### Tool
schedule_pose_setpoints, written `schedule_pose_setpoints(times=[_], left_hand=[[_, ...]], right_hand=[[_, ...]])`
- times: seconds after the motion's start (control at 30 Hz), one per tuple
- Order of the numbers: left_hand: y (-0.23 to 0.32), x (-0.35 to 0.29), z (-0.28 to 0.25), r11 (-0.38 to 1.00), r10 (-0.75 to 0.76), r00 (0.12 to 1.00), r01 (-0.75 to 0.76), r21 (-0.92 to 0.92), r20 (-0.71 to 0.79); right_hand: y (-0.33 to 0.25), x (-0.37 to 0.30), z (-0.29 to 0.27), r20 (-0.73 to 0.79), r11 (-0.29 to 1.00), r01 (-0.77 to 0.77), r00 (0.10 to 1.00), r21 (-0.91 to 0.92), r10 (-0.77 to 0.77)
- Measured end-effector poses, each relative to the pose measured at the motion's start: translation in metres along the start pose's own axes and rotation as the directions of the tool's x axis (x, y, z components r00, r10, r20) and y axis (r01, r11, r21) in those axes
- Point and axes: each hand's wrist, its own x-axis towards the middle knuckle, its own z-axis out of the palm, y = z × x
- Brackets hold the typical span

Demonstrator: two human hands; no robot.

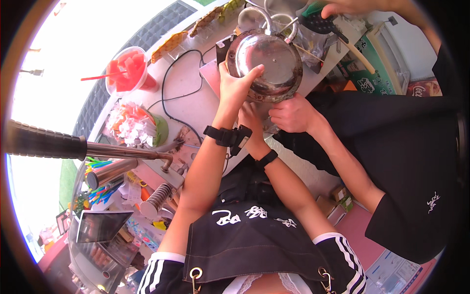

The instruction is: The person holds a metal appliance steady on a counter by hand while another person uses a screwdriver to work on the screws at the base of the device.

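A round, shiny metal pan (264, 54) with a stained, worn rim is tilted up over the far end of the white table. My left hand (236, 85) grips its left edge, with the thumb laid across the metal face. Close under the lower rim, my right hand (250, 120) is closed against the pan, its fingertips mostly hidden. Another person's hand (293, 113) is curled at the lower right of the rim, beside my right hand. Metal loops (269, 22) rise behind the pan.
To the left stand a cup of red fruit pieces (128, 71) and a tub of white and orange scraps (134, 125). A black cable (164, 93) crosses the table (188, 73). A black-handled metal lever (46, 140) juts in nearby. At upper right another hand (350, 7) is near a dark slotted utensil (316, 19).
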Motion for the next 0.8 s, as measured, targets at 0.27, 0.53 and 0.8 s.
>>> schedule_pose_setpoints(times=[0.27,0.53,0.8], left_hand=[[0.004,-0.002,0.002,1.000,-0.014,0.999,0.014,-0.008,0.036],[0.017,-0.009,-0.001,0.998,-0.048,0.998,0.049,-0.028,0.033],[0.008,-0.004,0.001,1.000,0.001,1.000,-0.002,0.004,0.012]], right_hand=[[-0.006,-0.008,-0.020,-0.019,1.000,0.000,1.000,-0.006,0.000],[-0.040,-0.033,-0.129,0.165,0.968,-0.085,0.985,0.237,0.046],[-0.021,0.004,-0.181,-0.182,0.972,-0.020,0.981,0.235,0.065]])
